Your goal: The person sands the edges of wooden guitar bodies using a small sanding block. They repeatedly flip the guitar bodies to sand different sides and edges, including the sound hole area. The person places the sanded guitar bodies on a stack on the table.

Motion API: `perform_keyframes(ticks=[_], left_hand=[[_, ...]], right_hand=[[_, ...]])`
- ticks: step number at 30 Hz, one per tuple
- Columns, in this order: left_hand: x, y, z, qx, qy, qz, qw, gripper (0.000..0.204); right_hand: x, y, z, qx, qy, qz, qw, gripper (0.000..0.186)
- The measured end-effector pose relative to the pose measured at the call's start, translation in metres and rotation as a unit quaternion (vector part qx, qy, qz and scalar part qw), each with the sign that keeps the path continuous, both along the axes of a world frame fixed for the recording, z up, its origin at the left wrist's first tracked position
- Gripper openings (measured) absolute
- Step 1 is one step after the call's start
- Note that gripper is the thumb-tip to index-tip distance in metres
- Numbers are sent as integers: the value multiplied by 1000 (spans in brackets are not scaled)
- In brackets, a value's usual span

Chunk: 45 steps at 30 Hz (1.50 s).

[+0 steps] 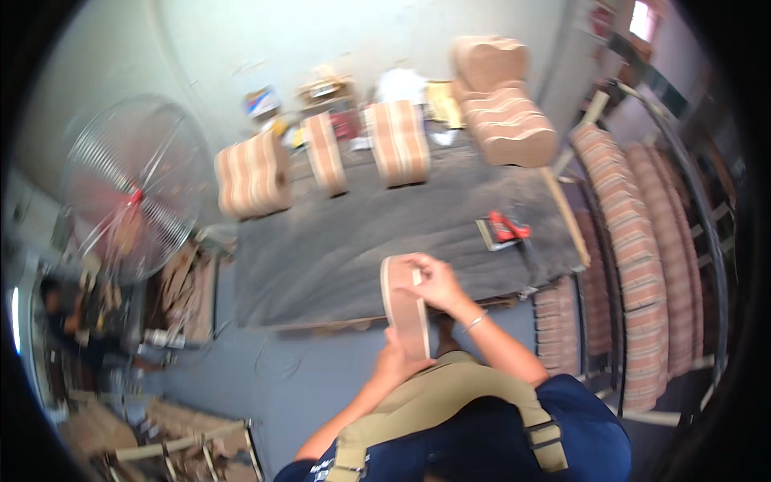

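Observation:
An elongated pink-brown flat piece with cream edges is held upright in front of me, over the near edge of the dark-topped table. My left hand grips its lower end. My right hand, with a bracelet at the wrist, holds its upper right side with the fingers bent onto it. A red-and-black tool lies on a small dark rectangular pad at the right of the tabletop.
Striped padded blocks stand along the table's back. A large fan is at left, with a blurred person beyond. Striped rolls fill a rack at right. Racks of brown pieces stand at lower left.

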<state>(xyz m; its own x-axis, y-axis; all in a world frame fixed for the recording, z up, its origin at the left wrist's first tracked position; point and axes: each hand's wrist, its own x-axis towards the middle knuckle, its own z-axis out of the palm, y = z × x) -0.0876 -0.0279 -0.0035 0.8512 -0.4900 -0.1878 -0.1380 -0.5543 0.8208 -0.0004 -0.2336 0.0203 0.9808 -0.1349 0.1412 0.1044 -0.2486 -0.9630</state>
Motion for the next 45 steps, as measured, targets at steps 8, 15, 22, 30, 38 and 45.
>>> perform_keyframes(ticks=[8, 15, 22, 30, 38, 45], left_hand=[[24, 8, -45, -46, -32, -68, 996, 86], [63, 26, -53, -64, 111, -163, 978, 85], [134, 6, 47, -106, -39, 5, 994, 47], [187, -23, 58, 17, 41, -81, 996, 27], [240, -37, -18, -81, 50, -47, 994, 7], [258, -31, -14, -19, -10, -68, 997, 8]], right_hand=[[-77, -1, 12, 9, 30, -49, 998, 52], [-74, -12, -7, 120, 51, -18, 991, 39], [0, -61, -16, -40, 39, -94, 994, 16], [72, -56, -34, -140, 57, 5, 988, 9], [99, -46, -44, -107, 119, 112, 981, 10], [104, -56, -56, -102, 111, 112, 982, 13]])
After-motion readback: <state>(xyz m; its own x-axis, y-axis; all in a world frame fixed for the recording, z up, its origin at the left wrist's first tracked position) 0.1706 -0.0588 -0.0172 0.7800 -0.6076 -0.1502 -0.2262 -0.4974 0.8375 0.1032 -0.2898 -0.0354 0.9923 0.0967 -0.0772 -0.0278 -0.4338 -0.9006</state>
